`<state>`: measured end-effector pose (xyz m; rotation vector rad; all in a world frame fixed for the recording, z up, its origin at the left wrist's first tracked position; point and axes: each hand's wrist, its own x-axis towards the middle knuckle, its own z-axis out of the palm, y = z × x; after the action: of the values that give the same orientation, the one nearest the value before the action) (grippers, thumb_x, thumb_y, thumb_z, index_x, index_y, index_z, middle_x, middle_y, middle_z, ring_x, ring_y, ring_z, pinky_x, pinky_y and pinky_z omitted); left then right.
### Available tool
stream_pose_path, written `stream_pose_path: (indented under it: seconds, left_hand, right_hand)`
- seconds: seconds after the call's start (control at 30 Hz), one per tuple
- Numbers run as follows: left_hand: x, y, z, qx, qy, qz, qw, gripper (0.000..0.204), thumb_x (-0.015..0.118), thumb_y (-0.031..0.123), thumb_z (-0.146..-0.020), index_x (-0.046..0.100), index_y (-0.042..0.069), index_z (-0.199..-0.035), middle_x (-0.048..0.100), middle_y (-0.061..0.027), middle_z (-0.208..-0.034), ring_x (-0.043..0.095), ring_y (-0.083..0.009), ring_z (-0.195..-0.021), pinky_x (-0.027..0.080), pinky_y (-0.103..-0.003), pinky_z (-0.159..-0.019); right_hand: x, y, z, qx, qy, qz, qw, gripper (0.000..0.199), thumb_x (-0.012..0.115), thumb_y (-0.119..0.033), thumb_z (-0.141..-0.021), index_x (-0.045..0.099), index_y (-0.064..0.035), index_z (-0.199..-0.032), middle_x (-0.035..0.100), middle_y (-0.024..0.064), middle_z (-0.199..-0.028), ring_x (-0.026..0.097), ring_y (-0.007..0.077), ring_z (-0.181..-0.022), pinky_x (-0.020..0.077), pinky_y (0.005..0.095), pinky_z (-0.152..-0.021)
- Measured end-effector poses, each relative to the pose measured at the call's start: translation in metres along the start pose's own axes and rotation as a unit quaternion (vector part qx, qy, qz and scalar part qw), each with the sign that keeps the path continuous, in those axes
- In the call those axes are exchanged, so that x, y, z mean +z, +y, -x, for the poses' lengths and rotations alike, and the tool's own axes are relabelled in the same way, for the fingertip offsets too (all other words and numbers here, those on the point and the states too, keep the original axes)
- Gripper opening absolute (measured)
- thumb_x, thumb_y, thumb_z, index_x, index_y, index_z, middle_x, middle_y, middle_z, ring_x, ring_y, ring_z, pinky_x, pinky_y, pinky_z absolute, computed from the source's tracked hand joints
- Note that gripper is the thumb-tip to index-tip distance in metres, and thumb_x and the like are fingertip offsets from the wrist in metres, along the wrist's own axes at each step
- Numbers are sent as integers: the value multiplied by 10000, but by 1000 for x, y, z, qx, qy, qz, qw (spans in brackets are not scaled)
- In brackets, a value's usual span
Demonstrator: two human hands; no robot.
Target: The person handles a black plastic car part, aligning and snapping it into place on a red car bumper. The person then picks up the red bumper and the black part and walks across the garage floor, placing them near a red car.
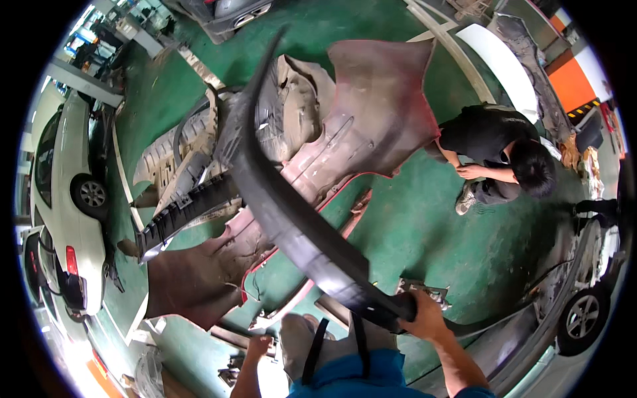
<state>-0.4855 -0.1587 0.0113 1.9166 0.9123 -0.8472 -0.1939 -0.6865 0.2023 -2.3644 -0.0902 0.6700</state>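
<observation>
Head view: one long black bumper strip [288, 222] held in one of two bare hands.
The right hand [424, 317] is closed around the strip's near end; the left hand [260, 345], fingers curled, is apart to the left of that end, and whether it holds anything I cannot tell. One red-edged bumper cover [378, 113] lies on the floor beneath the strip; one crouching person [494, 136] is to the strip's right.
</observation>
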Motion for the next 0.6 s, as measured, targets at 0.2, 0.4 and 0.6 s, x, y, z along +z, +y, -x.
stream_pose_path:
  seconds: [0.2,0.4,0.6]
  left_hand:
    - [-21,46,-129,145,73,-243,956,244,560,321,-979,692,116,-969,691,-172,-835,699,-411,-832,559,-534,-730]
    - [-16,167,-240,40,44,-147,987,411,672,353,-859,736,120,-1191,728,-204,-1167,692,-387,-1101,552,-482,-951]
    - [42,149,-433,-23,-24,-333,942,520,679,260,-859,614,95,-1348,643,-198,-1356,608,-383,-1272,519,-508,-1021]
  right_hand:
    - [9,35,21,141,19,-56,988,643,697,-62,-673,563,-28,-1301,699,232,-1041,680,461,-994,539,488,-863]
    - [45,81,94,188,77,44,978,670,662,-46,-652,566,28,-1311,686,250,-1043,662,457,-1011,521,475,-923]
    - [63,69,247,310,-96,225,919,733,808,-320,-771,573,-4,-1389,643,225,-1224,611,380,-1168,481,478,-1028]
